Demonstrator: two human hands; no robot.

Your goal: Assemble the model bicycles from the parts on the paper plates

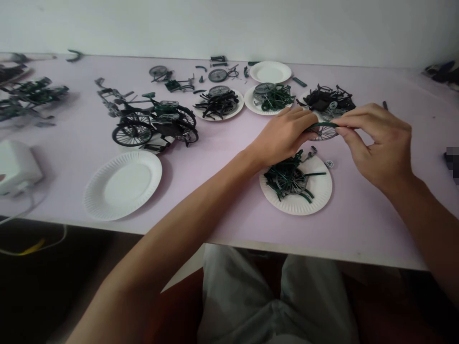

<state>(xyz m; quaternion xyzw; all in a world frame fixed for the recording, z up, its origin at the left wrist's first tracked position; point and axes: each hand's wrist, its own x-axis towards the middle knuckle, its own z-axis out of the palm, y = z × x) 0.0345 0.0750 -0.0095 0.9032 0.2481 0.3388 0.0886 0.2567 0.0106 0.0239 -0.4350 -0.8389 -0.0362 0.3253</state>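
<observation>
Between my two hands is a small spoked model bicycle wheel (324,134) with a dark green curved fender (324,124) along its top edge. My left hand (287,134) closes on the left end of it, fingers curled over. On the other side my right hand (376,138) pinches the right end between thumb and forefinger. Just below them, a white paper plate (321,198) carries green bicycle parts, among them another spoked wheel (292,180). A small pale round piece (329,164) lies by that plate's right rim.
Assembled model bicycles (154,119) stand left of centre, near a bare paper plate (127,184). Plates of parts (238,107) line the back, with another plate (270,71) behind and loose parts (217,75) around. A white power adapter (17,165) sits at the left edge.
</observation>
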